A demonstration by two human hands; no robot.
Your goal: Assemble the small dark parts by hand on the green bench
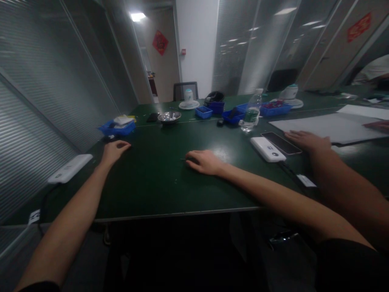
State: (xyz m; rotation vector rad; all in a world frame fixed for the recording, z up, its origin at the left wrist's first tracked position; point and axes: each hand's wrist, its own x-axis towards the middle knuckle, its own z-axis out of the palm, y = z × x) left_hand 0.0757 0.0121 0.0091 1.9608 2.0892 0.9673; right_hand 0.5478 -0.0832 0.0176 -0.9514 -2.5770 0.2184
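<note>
My left hand [115, 152] is above the left part of the dark green table [158, 182], thumb and fingers pinched together. Whatever is between its fingertips is too small to make out. My right hand [205, 162] rests on the table near the middle, its fingers curled closed. A thin needle-like thing [182, 159] sticks out to the left of those fingers; the rest of it is hidden. Close behind my left hand stands a blue tray [121, 130] with white and yellow items in it.
A metal bowl [169, 117] with small pieces stands farther back. Blue baskets [204, 112], a water bottle [251, 115], a white power bank [267, 149] and a phone [282, 143] lie rightward. Another person's hand [306, 140] rests near white sheets [331, 125]. A white device [69, 168] lies left.
</note>
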